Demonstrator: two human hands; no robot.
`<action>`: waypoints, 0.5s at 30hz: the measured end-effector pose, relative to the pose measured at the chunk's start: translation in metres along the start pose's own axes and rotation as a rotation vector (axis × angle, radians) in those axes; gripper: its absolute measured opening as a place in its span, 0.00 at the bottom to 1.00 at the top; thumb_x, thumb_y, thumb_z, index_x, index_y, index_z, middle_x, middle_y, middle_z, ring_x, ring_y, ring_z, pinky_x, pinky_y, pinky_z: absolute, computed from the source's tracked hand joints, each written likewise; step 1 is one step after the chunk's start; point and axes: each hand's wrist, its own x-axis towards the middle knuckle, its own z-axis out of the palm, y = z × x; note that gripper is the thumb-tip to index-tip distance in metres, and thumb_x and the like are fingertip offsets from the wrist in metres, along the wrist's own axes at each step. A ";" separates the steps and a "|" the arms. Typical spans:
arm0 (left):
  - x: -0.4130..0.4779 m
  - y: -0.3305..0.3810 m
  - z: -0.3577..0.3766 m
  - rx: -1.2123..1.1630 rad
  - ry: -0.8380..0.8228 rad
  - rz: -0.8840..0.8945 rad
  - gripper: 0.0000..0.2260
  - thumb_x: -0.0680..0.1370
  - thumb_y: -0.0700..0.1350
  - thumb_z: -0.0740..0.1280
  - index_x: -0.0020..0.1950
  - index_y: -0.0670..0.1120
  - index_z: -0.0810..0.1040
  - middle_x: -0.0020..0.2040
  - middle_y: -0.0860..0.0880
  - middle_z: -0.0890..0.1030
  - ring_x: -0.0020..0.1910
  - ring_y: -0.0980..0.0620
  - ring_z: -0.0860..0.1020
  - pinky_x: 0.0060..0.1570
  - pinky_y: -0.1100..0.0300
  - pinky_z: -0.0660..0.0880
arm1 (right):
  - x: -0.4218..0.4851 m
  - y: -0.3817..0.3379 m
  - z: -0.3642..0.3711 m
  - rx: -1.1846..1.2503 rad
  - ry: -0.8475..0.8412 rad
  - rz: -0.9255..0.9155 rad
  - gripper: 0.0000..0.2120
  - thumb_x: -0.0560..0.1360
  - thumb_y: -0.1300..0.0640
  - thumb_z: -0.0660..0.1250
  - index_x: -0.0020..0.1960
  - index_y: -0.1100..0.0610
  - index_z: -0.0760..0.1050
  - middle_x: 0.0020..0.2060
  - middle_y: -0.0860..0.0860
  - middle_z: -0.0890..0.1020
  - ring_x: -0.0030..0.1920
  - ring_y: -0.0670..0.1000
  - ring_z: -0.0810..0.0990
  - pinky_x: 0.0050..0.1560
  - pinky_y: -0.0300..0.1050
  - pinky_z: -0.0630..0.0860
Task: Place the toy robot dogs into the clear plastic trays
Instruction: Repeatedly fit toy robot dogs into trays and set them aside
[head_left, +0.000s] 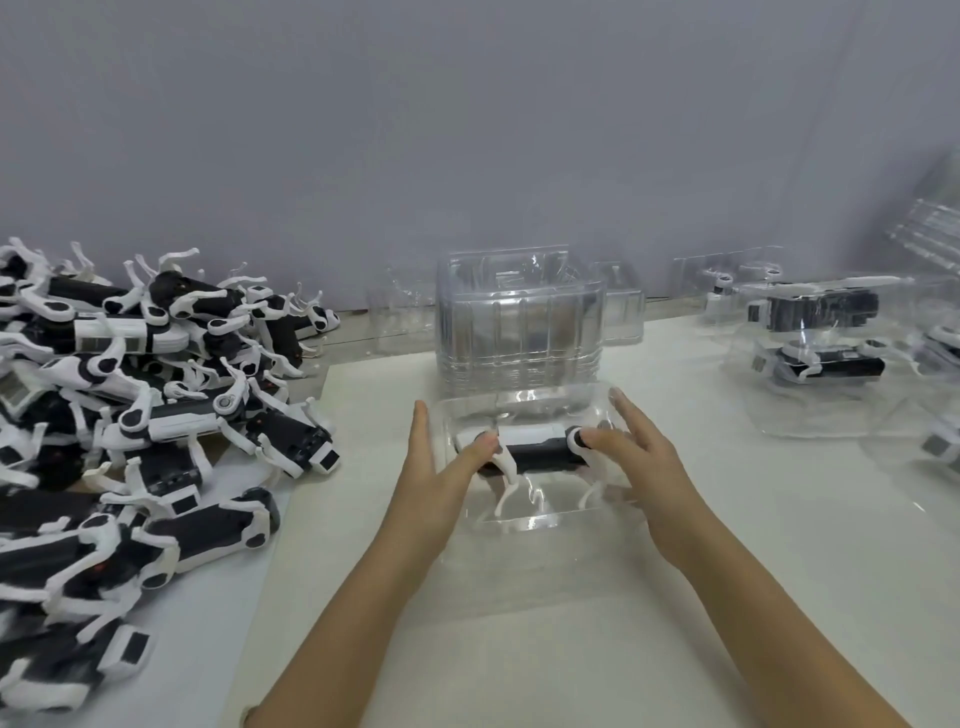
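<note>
**Two hands seat a toy robot dog in a clear tray**

Nearest the camera, two bare forearms reach forward over a white tabletop (727, 597). The left hand (441, 467) and right hand (634, 457) are set apart, one at each end of a black-and-white toy robot dog (535, 449). The fingers of both hands are straight and spread. Each thumb presses on an end of the dog, with nothing gripped.

The dog lies lengthwise in a clear plastic tray (540, 522) in front of the person, its white legs pointing toward the camera. Glare on the plastic makes it hard to tell whether the body has fully dropped into its moulded recess.

The step in hand looks like the seating of this dog. The next move probably calls for an even downward press at both ends until the dog sits flat, then setting this tray aside.

Just behind stands a stack of empty clear trays (519, 332). To the left is a large pile of toy robot dogs (130, 415), not yet packed. To the far right, filled trays (821, 332) are stacked. A plain grey wall (467, 130) closes the scene.
</note>
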 end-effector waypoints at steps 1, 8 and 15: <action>0.000 0.000 -0.002 -0.026 -0.030 -0.070 0.49 0.68 0.64 0.73 0.79 0.61 0.45 0.78 0.59 0.54 0.74 0.59 0.56 0.62 0.59 0.57 | 0.002 0.001 -0.004 0.022 0.000 0.043 0.24 0.68 0.48 0.72 0.58 0.27 0.72 0.62 0.37 0.75 0.55 0.30 0.76 0.56 0.44 0.75; -0.006 -0.012 0.019 -0.224 -0.089 -0.159 0.36 0.77 0.52 0.67 0.79 0.61 0.48 0.72 0.63 0.56 0.70 0.64 0.55 0.67 0.60 0.54 | -0.005 -0.006 -0.039 -0.165 0.076 0.066 0.33 0.70 0.45 0.71 0.73 0.46 0.67 0.70 0.42 0.69 0.70 0.45 0.67 0.66 0.47 0.65; 0.000 -0.007 0.091 -0.361 -0.130 -0.163 0.23 0.80 0.44 0.62 0.74 0.57 0.64 0.70 0.57 0.65 0.69 0.60 0.61 0.64 0.60 0.57 | -0.042 -0.020 -0.124 -0.066 0.544 -0.206 0.24 0.67 0.47 0.67 0.63 0.44 0.73 0.63 0.45 0.75 0.67 0.47 0.71 0.65 0.45 0.65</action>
